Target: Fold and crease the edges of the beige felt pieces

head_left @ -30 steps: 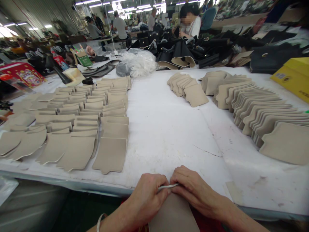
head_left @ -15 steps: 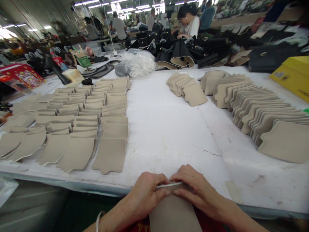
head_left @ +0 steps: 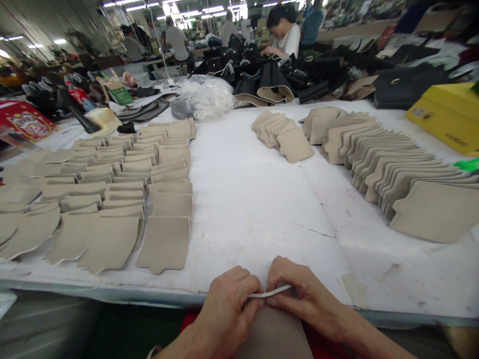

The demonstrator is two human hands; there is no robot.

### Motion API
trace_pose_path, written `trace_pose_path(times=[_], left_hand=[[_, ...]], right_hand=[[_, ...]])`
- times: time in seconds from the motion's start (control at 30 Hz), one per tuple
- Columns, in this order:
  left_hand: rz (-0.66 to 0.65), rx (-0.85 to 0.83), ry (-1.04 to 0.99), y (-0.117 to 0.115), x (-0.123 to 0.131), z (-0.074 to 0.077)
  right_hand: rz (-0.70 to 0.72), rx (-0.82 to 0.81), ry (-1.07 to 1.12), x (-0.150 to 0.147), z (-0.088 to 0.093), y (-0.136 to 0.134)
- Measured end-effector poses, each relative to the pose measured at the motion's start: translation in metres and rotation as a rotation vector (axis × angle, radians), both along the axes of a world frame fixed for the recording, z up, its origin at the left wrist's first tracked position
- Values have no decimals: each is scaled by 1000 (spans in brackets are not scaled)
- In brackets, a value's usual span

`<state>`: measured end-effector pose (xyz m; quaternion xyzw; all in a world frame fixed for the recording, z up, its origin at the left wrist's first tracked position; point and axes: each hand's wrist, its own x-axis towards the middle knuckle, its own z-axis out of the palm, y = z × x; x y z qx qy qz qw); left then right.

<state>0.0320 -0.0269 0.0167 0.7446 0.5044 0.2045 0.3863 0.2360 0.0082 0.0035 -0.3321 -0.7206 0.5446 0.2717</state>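
Both of my hands pinch the upper edge of one beige leather panel [head_left: 275, 331] at the table's front edge. My left hand [head_left: 234, 301] is closed on the left part of that edge, thumb below and fingers above. My right hand [head_left: 299, 289] grips the same edge slightly to the right, its thumb and fingertips pressed together. A pale cut edge of the panel shows between the fingers. The lower part of the panel hangs toward my lap and leaves the frame. To the left lies a similar beige panel [head_left: 164, 243] with a small tab.
Overlapping rows of beige panels [head_left: 123, 199] cover the table's left side. A long fanned row [head_left: 396, 159] lies at right, beside a smaller pile [head_left: 295, 144]. Farther back are a plastic bag [head_left: 209, 94], black leather bags [head_left: 275, 82], a yellow box [head_left: 445, 117] and a person [head_left: 290, 40].
My hands still hold the panel; its top edge now bends more and slants up to the right between my fingers. The view has shifted slightly to the right.
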Motion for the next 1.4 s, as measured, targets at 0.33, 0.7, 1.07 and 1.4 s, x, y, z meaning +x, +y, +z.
trace_pose_path(times=[0.33,0.7,1.07,1.4], left_hand=[[44,-29,-26,-2,-7,8],[313,-557,-442,2,-29,-6],[349,-558,-459,4,-31,-18],[366,-280,-545,33,-24,-4]], right_hand=[[-37,-62,42,12,-6,-3],[-215,-290,39,26,-13,-6],[-263,-222,-47,29,-15,-8],[-318,60,-23,33,2,15]])
